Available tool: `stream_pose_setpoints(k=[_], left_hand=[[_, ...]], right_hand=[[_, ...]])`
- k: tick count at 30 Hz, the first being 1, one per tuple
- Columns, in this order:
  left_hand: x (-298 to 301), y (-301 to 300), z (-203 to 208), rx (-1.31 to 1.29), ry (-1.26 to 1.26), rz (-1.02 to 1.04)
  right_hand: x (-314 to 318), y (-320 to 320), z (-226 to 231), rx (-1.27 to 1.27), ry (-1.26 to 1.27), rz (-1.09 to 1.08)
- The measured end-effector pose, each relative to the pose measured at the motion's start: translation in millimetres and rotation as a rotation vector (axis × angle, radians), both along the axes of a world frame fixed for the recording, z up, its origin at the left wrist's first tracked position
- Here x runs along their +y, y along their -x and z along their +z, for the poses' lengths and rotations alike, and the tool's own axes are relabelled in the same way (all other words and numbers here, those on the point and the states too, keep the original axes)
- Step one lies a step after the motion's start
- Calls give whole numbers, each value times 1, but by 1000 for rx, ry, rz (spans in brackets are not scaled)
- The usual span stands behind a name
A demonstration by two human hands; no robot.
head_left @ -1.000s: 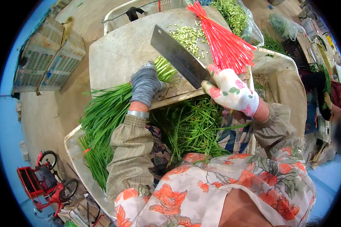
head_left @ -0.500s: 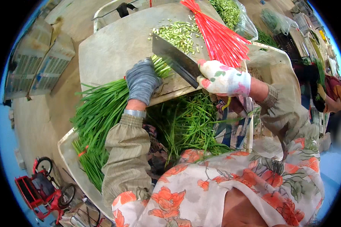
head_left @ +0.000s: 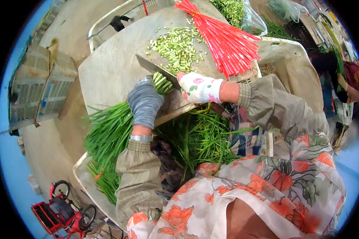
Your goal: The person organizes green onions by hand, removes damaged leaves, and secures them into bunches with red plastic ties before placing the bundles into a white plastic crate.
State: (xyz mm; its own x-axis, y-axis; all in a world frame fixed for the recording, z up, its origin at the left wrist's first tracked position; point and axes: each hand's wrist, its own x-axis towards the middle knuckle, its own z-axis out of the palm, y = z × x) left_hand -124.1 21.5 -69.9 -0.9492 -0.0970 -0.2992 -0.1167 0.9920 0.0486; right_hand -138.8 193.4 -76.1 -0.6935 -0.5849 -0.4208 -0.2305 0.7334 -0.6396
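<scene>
My left hand [head_left: 145, 99], in a grey knit glove, is closed round a bundle of garlic chives [head_left: 107, 135]. Its pale cut ends stick out past my fingers on the board [head_left: 111, 53], while the long leaves hang off to the lower left. My right hand [head_left: 199, 87], in a white flowered glove, grips a cleaver [head_left: 150, 65]; the handle is hidden in the fist. The blade stands nearly edge-on just beyond the stem ends; whether it touches them I cannot tell. Chopped stem pieces [head_left: 175, 47] lie scattered behind the blade.
A fan of red plastic ties [head_left: 223, 42] lies at the board's right. Loose green leaves [head_left: 199, 139] fill the space below the board. Another chive bundle [head_left: 107, 183] rests in a white tub [head_left: 81, 169] at lower left. Bagged greens [head_left: 231, 12] stand at the back.
My right hand and the cleaver have moved left and closer to my left hand, and the blade has turned more edge-on beside the stem ends. The view has shifted slightly.
</scene>
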Motion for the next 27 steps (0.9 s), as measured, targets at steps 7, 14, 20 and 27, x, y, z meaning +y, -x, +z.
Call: stream_pose_setpoints(k=[7, 14, 20, 27], left_hand=[[9, 11, 0, 44, -42, -50], [-16, -14, 15, 57, -136, -65], [-4, -10, 41, 354, -244, -226], [-32, -32, 10, 292, 32, -281]], right_hand=[[-11, 38, 4, 116, 51, 52], [52, 59, -6, -2, 53, 19], [49, 86, 3, 61, 138, -303], [24, 69, 17, 722, -180, -99]])
